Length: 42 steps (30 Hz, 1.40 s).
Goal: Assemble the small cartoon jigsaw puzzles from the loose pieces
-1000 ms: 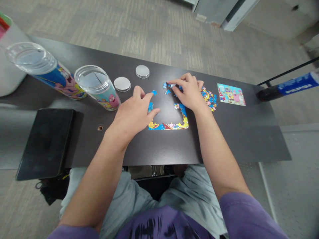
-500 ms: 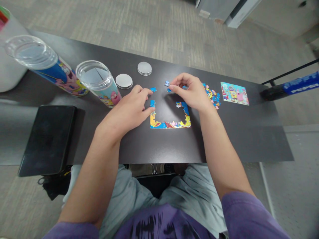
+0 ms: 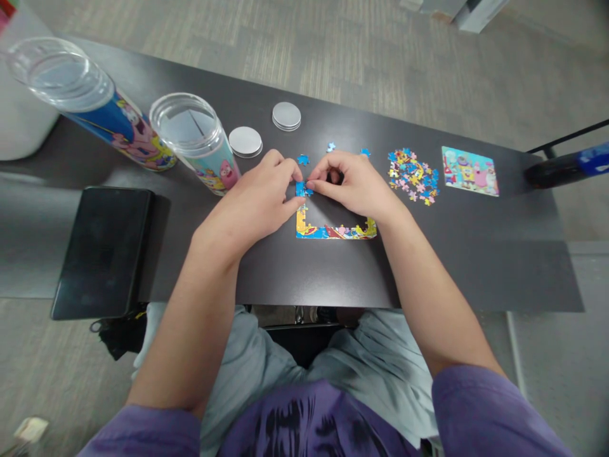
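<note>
A partly joined jigsaw puzzle border [image 3: 333,233] lies on the dark table, with yellow, blue and red cartoon print. My right hand [image 3: 354,184] pinches a small blue puzzle piece [image 3: 309,191] between thumb and forefinger at the border's upper left end. My left hand [image 3: 261,200] rests beside that end, thumb and forefinger apart and touching the left side. Just above the fingertips lies a loose blue piece [image 3: 303,159]. A light blue piece [image 3: 331,146] and another blue piece [image 3: 365,152] lie beyond my right hand, which hides the border's right side.
A heap of loose pieces [image 3: 413,176] lies right of my right hand, near a picture card [image 3: 471,171]. Two clear-topped cartoon canisters [image 3: 216,165] stand at left, near round metal lids [image 3: 245,141]. A black tablet [image 3: 102,251] lies far left; a dark bottle [image 3: 554,174] at right.
My right hand has moved left and toward me, bringing the blue piece to the border's left side. My left hand stays by that side. The view has shifted slightly.
</note>
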Available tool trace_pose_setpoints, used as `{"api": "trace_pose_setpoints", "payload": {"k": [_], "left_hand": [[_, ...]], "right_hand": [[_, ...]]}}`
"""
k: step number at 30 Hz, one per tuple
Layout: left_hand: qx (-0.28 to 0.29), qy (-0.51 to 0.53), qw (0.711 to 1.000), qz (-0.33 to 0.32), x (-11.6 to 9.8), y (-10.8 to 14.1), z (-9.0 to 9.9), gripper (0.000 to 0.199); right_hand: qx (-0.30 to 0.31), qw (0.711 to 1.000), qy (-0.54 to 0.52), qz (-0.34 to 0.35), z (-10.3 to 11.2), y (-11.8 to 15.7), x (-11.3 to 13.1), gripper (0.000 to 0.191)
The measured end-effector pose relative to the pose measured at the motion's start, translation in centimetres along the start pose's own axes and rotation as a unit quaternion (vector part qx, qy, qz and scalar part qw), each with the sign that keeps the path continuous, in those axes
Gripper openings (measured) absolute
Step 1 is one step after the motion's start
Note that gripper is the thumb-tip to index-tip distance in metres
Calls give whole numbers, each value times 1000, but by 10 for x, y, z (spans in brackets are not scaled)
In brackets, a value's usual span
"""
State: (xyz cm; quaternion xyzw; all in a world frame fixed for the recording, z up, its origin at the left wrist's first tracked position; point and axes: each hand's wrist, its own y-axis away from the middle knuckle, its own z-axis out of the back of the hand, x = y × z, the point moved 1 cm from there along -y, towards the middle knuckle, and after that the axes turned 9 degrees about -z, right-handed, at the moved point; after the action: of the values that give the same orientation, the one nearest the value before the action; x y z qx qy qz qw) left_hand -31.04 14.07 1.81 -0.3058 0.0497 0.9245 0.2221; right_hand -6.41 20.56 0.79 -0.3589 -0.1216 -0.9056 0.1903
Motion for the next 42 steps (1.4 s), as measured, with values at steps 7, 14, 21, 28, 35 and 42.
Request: {"api": "trace_pose_setpoints", "payload": {"k": [7, 14, 21, 28, 35, 42], "left_hand": [[2, 9, 1000, 1, 3, 0, 0, 29], [7, 3, 1000, 11, -3, 0, 1, 33], [-1, 10, 1000, 5, -1, 0, 1, 33], [4, 11, 1000, 2, -1, 0, 1, 32], [0, -2, 1000, -2, 1, 1, -1, 32], [3, 0, 1000, -5, 0, 0, -1, 31]], "right_hand": [[-5, 999, 33, 5, 11, 5, 0, 17], [6, 997, 68, 40, 6, 5, 1, 15], [-6, 995, 97, 38, 6, 8, 5, 10], [-5, 993, 107, 40, 9, 9, 9, 9], [-76, 996, 51, 16, 29, 6, -4, 17], [-20, 994, 83, 64, 14, 6, 3, 8]]}}
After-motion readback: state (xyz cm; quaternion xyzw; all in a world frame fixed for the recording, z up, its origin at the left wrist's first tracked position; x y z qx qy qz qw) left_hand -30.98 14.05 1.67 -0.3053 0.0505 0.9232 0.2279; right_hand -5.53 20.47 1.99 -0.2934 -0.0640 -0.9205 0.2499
